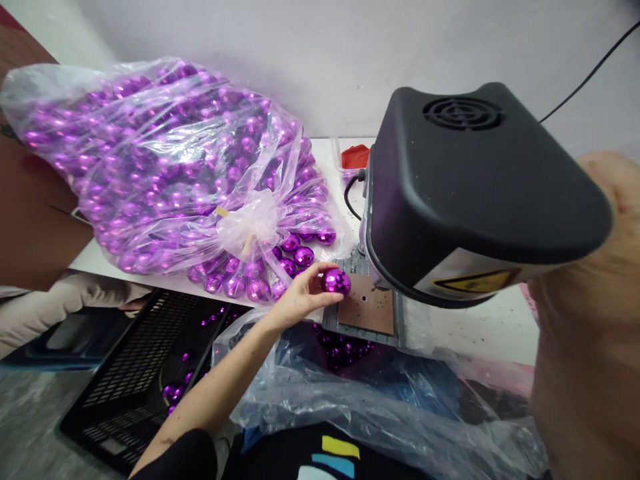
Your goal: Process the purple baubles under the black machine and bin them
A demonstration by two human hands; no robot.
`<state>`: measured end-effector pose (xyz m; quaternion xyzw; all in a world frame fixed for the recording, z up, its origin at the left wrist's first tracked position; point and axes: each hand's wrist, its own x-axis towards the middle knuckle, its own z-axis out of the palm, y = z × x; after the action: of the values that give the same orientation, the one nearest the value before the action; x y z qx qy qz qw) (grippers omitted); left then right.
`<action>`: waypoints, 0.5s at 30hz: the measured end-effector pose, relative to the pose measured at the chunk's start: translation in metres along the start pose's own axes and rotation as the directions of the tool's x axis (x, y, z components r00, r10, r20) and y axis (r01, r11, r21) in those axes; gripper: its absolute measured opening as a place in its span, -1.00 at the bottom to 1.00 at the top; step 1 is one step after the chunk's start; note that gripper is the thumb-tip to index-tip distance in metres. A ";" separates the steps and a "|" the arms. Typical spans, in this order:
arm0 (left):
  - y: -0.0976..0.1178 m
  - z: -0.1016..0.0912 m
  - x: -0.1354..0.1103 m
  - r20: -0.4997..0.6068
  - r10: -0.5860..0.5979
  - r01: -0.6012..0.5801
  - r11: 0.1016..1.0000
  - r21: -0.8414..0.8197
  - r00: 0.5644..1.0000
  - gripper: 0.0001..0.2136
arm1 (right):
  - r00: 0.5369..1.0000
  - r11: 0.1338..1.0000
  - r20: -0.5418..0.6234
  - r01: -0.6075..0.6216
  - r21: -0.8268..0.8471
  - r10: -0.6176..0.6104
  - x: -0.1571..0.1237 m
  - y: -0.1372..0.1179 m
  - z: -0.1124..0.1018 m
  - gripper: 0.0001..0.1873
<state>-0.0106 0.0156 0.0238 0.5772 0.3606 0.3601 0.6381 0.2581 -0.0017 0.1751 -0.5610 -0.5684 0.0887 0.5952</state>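
My left hand [300, 293] pinches a shiny purple faceted ball [336, 283] between thumb and fingers. It holds the ball just over the left edge of a brown board [367, 303] that has a small hole in it. The board lies on a grey metal base under a black machine head [480, 180] with a yellow warning label. My right hand [613, 177] is at the far right, partly behind the machine head; its fingers are hidden. Left of my left hand, a clear plastic bag [250, 220], gathered at its neck, is full of similar purple balls.
An open plastic bag [390, 400] with purple balls inside hangs at the table's front edge. A black crate [125, 373] with some balls stands lower left. A person's leg [65, 310] shows at left. Something red [355, 157] lies behind the machine.
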 end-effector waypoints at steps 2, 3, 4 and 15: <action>-0.011 0.016 -0.003 -0.001 -0.037 0.037 0.995 -0.098 0.999 -0.51 | 0.999 1.000 -0.038 0.007 0.004 -0.007 0.000 0.000 0.001 -0.56; -0.015 0.022 -0.003 -0.020 -0.042 0.040 0.995 -0.092 0.999 -0.52 | 0.999 1.000 -0.045 0.001 0.006 -0.001 0.000 0.000 0.002 -0.59; -0.019 0.027 -0.002 -0.044 -0.042 0.039 0.997 -0.059 0.998 -0.54 | 0.999 1.000 -0.046 -0.010 0.011 0.011 0.000 0.000 0.002 -0.61; -0.041 0.043 0.010 -0.146 0.136 -0.045 0.863 0.503 0.980 -0.60 | 0.999 0.999 -0.050 -0.010 0.053 0.013 0.002 0.003 0.004 -0.60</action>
<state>0.0335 0.0010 -0.0143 0.7040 0.4686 0.3345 0.4158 0.2575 0.0037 0.1728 -0.5503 -0.5475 0.0930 0.6235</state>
